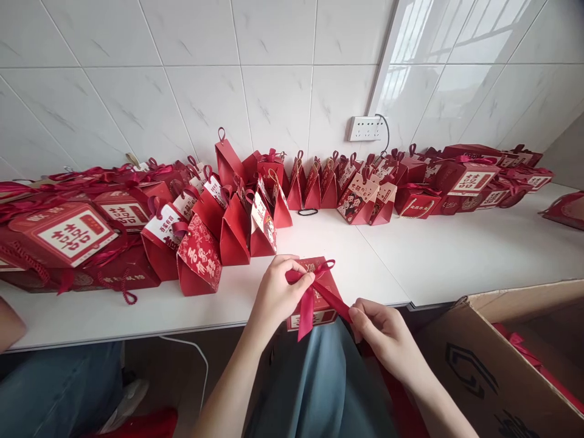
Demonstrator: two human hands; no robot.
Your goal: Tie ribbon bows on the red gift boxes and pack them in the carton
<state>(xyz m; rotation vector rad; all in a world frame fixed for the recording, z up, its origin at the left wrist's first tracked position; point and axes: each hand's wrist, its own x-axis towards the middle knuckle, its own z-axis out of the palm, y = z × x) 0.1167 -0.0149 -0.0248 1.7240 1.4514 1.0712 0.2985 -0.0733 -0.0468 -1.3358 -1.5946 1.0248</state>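
A small red gift box (325,285) with gold and cream print sits at the counter's front edge, just above my knees. Over its top runs a dark red satin ribbon (306,313), looped in a bow with one tail hanging down the front. My left hand (285,286) pinches the bow at its middle, thumb on the ribbon. To the right, my right hand (381,331) has the other tail between thumb and fingers, drawn taut towards the lower right. How far the bow is knotted is hidden by my left thumb.
Red triangular gift boxes (199,258) stand in rows along the white counter (314,234). Ribboned boxes (73,234) pile up at left, more boxes (469,179) at right. An open cardboard box (474,365) stands lower right. A power strip (365,129) hangs on the wall. Another person's leg (68,383) shows lower left.
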